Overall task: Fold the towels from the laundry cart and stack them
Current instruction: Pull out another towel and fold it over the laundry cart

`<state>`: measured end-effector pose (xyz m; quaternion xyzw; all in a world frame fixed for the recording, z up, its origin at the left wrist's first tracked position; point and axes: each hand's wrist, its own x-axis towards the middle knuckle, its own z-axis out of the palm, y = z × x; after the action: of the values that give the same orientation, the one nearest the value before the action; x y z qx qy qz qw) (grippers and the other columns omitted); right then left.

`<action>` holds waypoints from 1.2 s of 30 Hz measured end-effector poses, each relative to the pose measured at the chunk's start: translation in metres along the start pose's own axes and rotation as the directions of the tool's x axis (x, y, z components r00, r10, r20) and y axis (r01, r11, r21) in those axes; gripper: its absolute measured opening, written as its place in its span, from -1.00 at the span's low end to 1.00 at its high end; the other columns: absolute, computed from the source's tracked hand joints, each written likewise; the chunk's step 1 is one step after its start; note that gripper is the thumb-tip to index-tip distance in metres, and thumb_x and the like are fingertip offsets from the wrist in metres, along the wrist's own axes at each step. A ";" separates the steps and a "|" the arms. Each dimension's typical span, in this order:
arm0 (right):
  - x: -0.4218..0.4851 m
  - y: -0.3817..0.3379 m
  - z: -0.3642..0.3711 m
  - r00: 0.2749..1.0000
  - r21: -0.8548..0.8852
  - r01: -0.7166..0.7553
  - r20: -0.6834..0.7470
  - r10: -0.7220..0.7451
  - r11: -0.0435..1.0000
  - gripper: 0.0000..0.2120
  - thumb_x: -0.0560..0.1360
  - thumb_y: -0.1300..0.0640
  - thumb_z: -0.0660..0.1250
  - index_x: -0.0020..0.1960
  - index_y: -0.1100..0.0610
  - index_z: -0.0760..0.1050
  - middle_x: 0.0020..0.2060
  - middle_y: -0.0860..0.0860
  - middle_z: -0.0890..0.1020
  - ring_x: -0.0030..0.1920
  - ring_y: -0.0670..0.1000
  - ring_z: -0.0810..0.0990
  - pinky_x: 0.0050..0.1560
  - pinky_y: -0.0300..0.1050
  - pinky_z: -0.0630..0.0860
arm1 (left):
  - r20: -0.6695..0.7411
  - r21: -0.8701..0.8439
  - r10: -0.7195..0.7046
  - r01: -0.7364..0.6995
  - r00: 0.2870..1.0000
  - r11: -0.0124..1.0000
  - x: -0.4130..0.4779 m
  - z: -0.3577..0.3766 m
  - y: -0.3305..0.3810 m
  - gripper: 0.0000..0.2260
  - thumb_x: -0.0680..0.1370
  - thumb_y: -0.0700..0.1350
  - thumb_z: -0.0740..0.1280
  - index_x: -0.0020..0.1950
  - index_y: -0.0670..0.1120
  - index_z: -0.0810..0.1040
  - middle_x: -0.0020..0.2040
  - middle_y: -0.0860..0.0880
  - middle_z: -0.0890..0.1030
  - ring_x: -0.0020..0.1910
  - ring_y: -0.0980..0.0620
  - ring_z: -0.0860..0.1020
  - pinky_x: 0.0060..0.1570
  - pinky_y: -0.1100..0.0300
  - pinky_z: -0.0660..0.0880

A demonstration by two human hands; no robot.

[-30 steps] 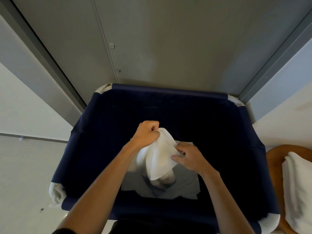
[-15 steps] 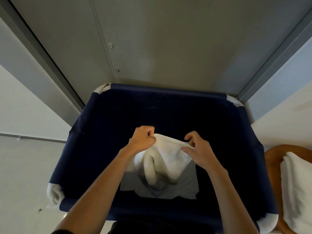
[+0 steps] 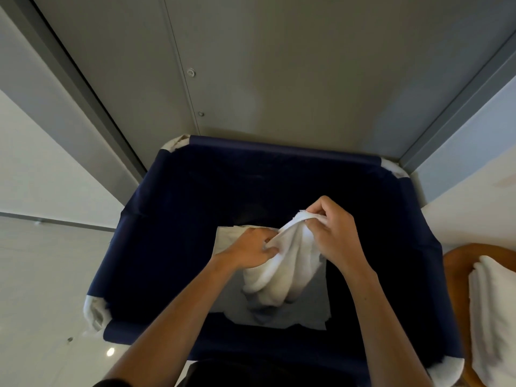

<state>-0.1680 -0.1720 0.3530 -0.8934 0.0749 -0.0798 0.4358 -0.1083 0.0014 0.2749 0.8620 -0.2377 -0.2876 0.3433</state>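
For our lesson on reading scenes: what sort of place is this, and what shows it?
Probably a hotel laundry area: a navy fabric laundry cart, a crumpled white terry towel held over it, and folded white towels stacked on a rounded wooden table.

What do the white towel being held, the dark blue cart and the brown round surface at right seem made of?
Towel: soft white cloth, probably terry; it drapes in folds. Cart: matte navy fabric, creased at its walls. Round surface: seemingly wood, warm brown, smooth; possibly veneer.
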 end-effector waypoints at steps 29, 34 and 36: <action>0.001 -0.018 -0.021 0.974 0.160 -0.091 -0.192 0.122 0.983 -0.88 0.47 0.28 0.30 -0.10 0.09 0.53 -0.16 -0.10 0.64 -0.15 -0.19 0.56 -0.21 -0.44 0.43 | -0.023 0.052 0.016 -0.015 1.000 0.999 -0.003 0.008 -0.016 -0.89 0.58 -0.05 0.29 -0.05 0.13 0.37 -0.15 0.09 0.47 -0.17 0.11 0.45 -0.03 0.11 0.50; -0.001 -0.025 -0.031 0.953 0.215 -0.006 -0.296 0.071 0.977 -0.89 0.47 0.30 0.31 -0.08 0.11 0.52 -0.16 -0.09 0.62 -0.14 -0.21 0.56 -0.17 -0.42 0.44 | 0.126 0.107 -0.098 0.085 0.987 0.991 -0.004 0.025 -0.037 -0.66 0.60 0.02 0.25 0.37 0.04 0.43 0.18 0.04 0.56 0.14 0.04 0.51 0.15 0.10 0.49; -0.002 -0.026 -0.037 0.920 0.244 0.020 -0.383 0.077 0.969 -0.89 0.48 0.31 0.30 -0.07 0.12 0.51 -0.18 -0.13 0.59 -0.16 -0.26 0.53 -0.17 -0.45 0.42 | 0.116 0.112 -0.133 0.120 0.984 0.986 -0.005 0.028 -0.046 -0.77 0.61 0.00 0.24 0.24 -0.01 0.50 0.06 0.00 0.58 0.06 -0.02 0.54 0.03 0.18 0.48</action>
<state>-0.1757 -0.1843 0.3957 -0.7980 0.1629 -0.2581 0.5196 -0.1205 0.0223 0.2263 0.8726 -0.2179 -0.3487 0.2634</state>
